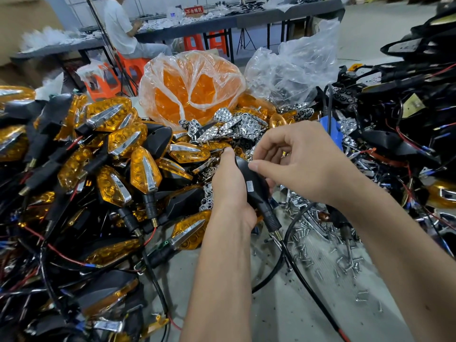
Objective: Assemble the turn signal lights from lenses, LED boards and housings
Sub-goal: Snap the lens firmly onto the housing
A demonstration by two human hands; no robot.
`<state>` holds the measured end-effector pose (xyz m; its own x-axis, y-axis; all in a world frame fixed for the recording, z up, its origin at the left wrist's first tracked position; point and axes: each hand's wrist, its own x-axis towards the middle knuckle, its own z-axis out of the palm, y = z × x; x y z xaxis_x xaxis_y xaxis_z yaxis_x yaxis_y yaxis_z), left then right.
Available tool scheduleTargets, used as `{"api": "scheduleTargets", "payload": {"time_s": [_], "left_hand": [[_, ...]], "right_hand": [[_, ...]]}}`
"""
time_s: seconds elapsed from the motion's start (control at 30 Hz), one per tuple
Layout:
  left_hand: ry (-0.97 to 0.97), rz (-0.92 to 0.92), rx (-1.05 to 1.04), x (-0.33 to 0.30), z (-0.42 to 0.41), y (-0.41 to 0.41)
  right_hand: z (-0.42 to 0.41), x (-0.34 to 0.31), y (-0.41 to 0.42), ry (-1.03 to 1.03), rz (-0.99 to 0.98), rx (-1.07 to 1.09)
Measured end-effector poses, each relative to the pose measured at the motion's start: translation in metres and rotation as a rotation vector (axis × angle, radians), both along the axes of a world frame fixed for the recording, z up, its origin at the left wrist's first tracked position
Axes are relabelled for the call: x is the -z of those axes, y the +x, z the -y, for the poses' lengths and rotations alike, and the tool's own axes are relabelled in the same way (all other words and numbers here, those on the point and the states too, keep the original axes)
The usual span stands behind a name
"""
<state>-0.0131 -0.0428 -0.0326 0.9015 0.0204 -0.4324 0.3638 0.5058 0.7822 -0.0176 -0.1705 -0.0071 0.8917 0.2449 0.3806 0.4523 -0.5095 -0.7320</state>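
Gripping a black plastic turn signal housing (255,187) by its body, the left hand (232,191) holds it above the grey table (291,309), stem pointing down-right. The right hand (298,164) has curled fingers with thumb and forefinger touching the housing's top. Finished amber-lensed signal lights (145,171) lie heaped to the left.

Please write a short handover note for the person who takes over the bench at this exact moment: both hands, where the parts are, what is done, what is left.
Left hand grips a black housing, back side up, stalk pointing toward the worker.
Right hand is over the housing, thumb and fingers curled at its upper edge; I cannot tell whether it pinches anything.
Done: a pile of finished amber lights on the left.
Parts: bag of orange lenses behind, chrome reflectors in the middle, loose screws on the right, wired housings far right.
Left: finish this unit; its front is hidden.
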Motion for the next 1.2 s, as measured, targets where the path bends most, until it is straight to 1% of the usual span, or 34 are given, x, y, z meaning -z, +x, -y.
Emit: {"api": "scheduleTargets", "payload": {"time_s": [0.07, 0.2, 0.47, 0.53, 0.63, 0.73, 0.83, 1.03, 1.2], "left_hand": [[0.002, 0.005, 0.004, 0.000, 0.000, -0.001], [0.009, 0.009, 0.023, -0.001, 0.001, -0.002], [0.056, 0.026, 0.080, -0.002, 0.003, -0.002], [0.063, 0.031, 0.092, -0.001, 0.003, -0.003], [0.074, 0.028, 0.101, 0.001, 0.002, -0.002], [0.070, 0.024, 0.102, 0.001, 0.001, -0.001], [0.065, 0.036, 0.113, 0.001, 0.004, -0.001], [0.077, 0.044, 0.102, 0.002, 0.006, -0.001], [0.062, 0.041, 0.124, 0.002, 0.007, -0.002]], "right_hand": [[0.000, -0.001, 0.000, -0.006, -0.018, -0.011], [0.003, -0.002, -0.001, 0.082, -0.092, -0.040], [0.011, -0.001, 0.002, 0.139, -0.195, -0.104], [0.014, 0.000, 0.003, 0.202, -0.214, -0.123], [0.018, 0.001, 0.004, 0.353, -0.279, -0.139], [0.021, 0.001, 0.005, 0.411, -0.335, -0.166], [0.018, 0.004, 0.006, 0.424, -0.369, -0.166], [0.015, 0.005, 0.005, 0.347, -0.379, -0.097], [0.015, 0.001, 0.004, 0.377, -0.374, -0.089]]}}
